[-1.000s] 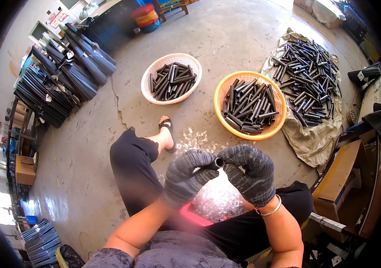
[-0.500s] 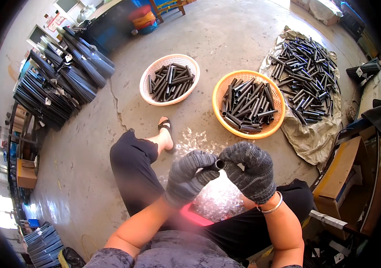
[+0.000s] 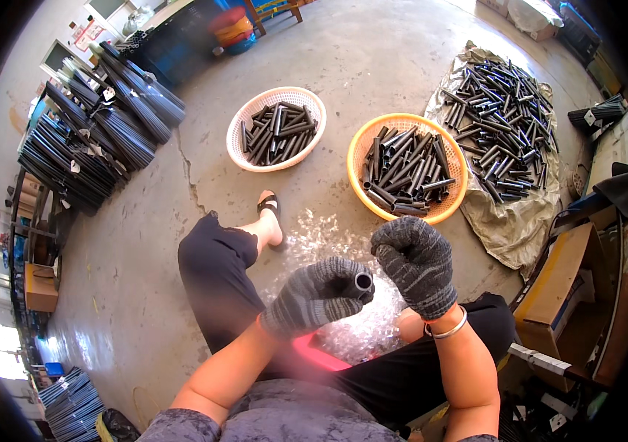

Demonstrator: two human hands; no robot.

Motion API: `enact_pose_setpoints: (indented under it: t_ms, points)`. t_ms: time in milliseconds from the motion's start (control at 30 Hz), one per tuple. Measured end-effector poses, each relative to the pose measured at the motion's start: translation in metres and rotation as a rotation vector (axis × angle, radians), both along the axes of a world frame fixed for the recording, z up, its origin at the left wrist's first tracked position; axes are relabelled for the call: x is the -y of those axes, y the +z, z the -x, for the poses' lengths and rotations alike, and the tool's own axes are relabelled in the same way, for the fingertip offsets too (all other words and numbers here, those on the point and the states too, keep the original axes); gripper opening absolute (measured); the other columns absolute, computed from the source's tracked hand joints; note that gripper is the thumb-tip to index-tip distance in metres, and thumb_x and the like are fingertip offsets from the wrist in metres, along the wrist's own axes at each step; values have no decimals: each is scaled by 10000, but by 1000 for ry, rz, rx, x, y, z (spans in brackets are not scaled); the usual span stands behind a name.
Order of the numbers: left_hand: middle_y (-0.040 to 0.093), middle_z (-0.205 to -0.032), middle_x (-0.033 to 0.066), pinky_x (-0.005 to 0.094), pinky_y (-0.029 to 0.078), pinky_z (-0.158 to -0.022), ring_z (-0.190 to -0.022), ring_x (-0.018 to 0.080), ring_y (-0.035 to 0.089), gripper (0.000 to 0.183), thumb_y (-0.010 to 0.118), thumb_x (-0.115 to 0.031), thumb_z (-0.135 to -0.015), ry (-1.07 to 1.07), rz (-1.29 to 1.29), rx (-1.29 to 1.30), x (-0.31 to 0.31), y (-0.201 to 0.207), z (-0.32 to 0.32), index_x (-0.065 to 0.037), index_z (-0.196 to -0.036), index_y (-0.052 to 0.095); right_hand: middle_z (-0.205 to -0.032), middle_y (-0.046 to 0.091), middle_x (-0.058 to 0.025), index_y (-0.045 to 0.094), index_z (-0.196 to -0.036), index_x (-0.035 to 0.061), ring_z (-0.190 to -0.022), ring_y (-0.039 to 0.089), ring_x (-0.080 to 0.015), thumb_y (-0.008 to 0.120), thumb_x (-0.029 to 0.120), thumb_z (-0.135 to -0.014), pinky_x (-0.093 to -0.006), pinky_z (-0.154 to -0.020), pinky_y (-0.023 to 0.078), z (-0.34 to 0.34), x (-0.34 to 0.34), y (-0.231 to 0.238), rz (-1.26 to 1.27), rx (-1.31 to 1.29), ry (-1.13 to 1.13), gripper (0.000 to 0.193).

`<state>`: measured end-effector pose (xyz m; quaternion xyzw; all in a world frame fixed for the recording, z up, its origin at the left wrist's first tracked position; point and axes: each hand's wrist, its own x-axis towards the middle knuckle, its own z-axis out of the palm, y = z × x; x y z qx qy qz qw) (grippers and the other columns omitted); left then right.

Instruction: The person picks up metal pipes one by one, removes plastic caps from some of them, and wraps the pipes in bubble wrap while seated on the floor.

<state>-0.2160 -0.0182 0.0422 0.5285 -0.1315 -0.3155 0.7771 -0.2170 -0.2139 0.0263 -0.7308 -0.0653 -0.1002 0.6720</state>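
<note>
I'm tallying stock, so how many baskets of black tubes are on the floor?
2: a pale basket beyond the sandaled foot, and an orange basket to its right, next to the tan cloth. Others could be hidden past the picture's dark edges.

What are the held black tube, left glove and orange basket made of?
Black tube: plastic or metal, unclear; smooth, with a shiny rim. Left glove: apparently knitted yarn, matte, with streaky grey stitching. Orange basket: probably molded plastic, slightly glossy, with perforated walls.
</note>
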Motion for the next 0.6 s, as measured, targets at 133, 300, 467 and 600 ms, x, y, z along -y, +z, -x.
enact_pose_setpoints:
  t_ms: [133,300,467,600]
  points:
    - [621,-1025,55,279,495,-833,-949,137,593,380,676,71,-757,113,-127,5,-1,3,-1,-26,-1106,564,-899,639,-94,624,-882,7,-768,606,-159,637,-80,-702,-281,-698,492,7,-1,13,-9,92,147,201]
    - [602,-1044,61,286,498,-858,-962,157,600,365,664,101,-752,189,7,88,-3,-14,0,-20,-1077,550,-925,655,-116,622,-868,7,-800,627,-192,635,-81,-697,-299,-708,497,8,-4,13,-135,112,185,193]
    - [625,-982,78,289,506,-799,-892,163,618,302,686,69,-740,246,-168,374,0,-7,-2,-8,-1012,581,-884,660,-120,622,-860,8,-792,638,-216,630,-77,-704,-302,-707,498,8,-6,18,16,194,89,177]
    - [623,-932,60,265,488,-782,-855,144,597,298,707,69,-729,313,-447,747,6,-7,-1,-11,-991,590,-868,658,-113,629,-869,8,-768,640,-212,622,-80,-718,-299,-694,499,13,-11,17,28,185,-16,175]
